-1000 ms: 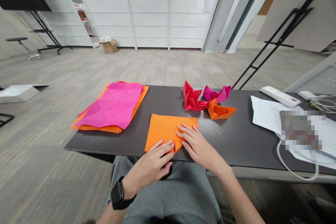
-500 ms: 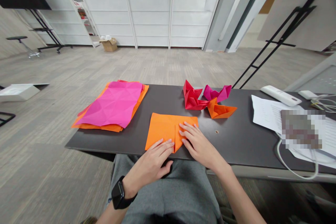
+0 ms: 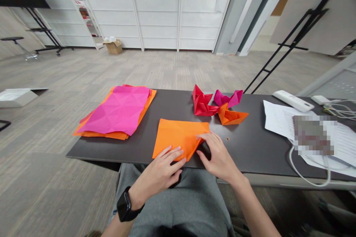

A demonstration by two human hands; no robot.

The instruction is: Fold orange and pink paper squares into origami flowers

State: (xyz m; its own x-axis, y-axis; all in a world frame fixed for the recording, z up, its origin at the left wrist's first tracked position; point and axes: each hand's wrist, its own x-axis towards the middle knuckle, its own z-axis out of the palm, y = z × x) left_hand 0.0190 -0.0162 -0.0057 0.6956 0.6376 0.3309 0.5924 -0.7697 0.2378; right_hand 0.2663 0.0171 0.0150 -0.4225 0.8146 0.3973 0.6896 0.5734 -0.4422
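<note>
An orange paper sheet (image 3: 175, 136), partly folded, lies on the dark table (image 3: 250, 144) right in front of me. My left hand (image 3: 161, 170), with a black watch on the wrist, presses flat on the sheet's near corner, fingers stretched out. My right hand (image 3: 218, 155) pinches the sheet's right-hand flap and lifts it off the table. Three folded paper boats stand behind: red (image 3: 202, 104), pink (image 3: 228, 99) and orange (image 3: 231, 116).
A stack of creased pink and orange sheets (image 3: 116, 113) lies at the table's left. White printed papers (image 3: 280, 118), a white remote (image 3: 292, 100) and a white cable (image 3: 308, 177) occupy the right side. Grey floor and white wall panels lie beyond.
My right hand went from pressing flat on the orange sheet to gripping its right flap and raising it. The left hand stayed in place.
</note>
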